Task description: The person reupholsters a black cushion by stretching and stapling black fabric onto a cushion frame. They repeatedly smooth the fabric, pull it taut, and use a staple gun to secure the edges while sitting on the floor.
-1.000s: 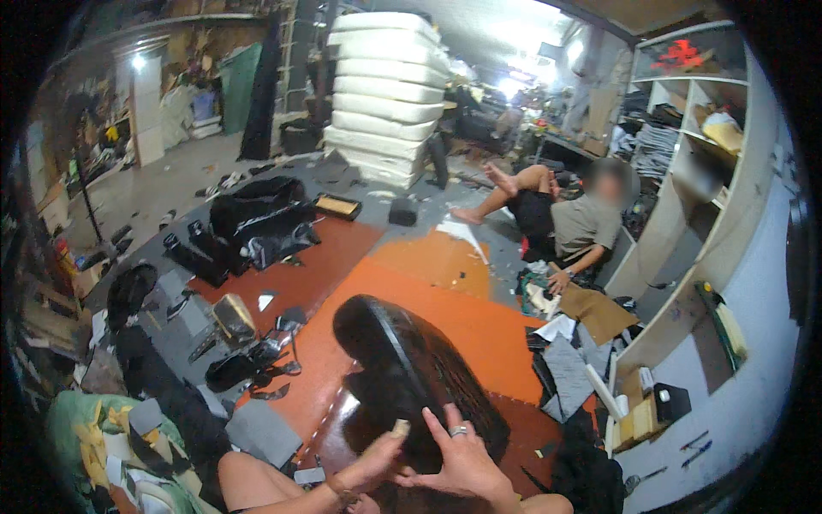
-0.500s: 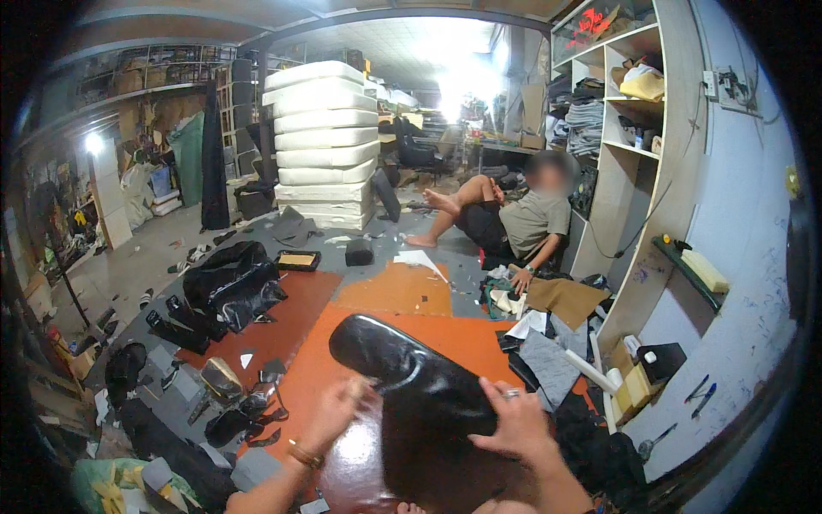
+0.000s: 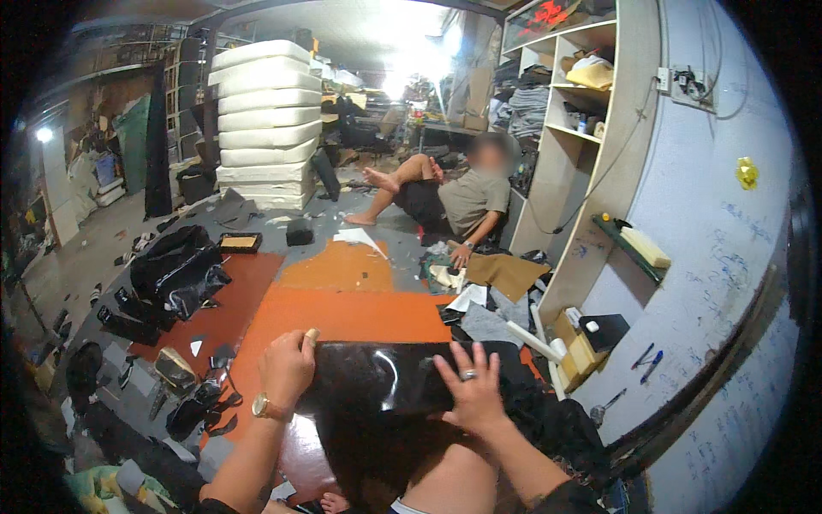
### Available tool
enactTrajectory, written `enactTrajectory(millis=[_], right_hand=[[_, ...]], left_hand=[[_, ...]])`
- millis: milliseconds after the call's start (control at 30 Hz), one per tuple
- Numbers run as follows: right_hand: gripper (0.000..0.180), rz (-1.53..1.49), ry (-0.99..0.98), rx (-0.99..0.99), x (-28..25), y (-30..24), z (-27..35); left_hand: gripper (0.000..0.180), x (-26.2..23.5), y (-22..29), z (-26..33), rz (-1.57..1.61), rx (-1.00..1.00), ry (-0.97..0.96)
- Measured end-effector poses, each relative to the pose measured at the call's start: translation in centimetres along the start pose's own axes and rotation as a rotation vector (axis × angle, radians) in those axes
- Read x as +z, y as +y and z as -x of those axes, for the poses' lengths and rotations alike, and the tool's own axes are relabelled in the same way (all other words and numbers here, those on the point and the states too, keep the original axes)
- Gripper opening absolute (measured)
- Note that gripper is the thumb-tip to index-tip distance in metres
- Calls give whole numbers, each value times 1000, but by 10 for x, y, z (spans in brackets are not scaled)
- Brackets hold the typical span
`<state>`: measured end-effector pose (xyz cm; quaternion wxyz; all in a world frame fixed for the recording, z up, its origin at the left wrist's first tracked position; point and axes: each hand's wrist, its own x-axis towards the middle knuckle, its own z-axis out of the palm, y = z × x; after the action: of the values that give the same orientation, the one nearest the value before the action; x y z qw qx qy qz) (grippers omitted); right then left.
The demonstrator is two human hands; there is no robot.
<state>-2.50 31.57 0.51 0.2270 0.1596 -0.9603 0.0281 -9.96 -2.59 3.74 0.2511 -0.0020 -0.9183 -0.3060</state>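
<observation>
Messy lol: past the fingers of the right hand [image 3: 469, 390] there's one person [image 3: 475, 201], one white cushion stack [image 3: 264, 128], two pens [image 3: 653, 367] further right. Fingers splayed on one black sheet [image 3: 360, 377]; the left hand [image 3: 287, 368] pinches one small tan piece [image 3: 312, 335].

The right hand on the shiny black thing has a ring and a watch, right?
Not quite: the head view shows the watch on the wrist of the left hand. The right hand on the shiny black thing does have the ring.
</observation>
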Motion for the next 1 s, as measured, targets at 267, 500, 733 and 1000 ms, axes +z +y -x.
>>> enactTrajectory(millis=[267, 500, 733, 1000], right_hand=[[48, -207, 171, -61, -32, 39, -24], [50, -212, 436, -137, -9, -8, -4], [54, -274, 205, -295, -9, -36, -37], [48, -95, 197, -146, 15, -38, -70]], left_hand=[[33, 10, 7, 37, -119, 132, 101], [32, 4, 10, 66, -95, 120, 104], [33, 3, 13, 74, -119, 130, 122], [26, 19, 35, -2, -297, 432, -295]])
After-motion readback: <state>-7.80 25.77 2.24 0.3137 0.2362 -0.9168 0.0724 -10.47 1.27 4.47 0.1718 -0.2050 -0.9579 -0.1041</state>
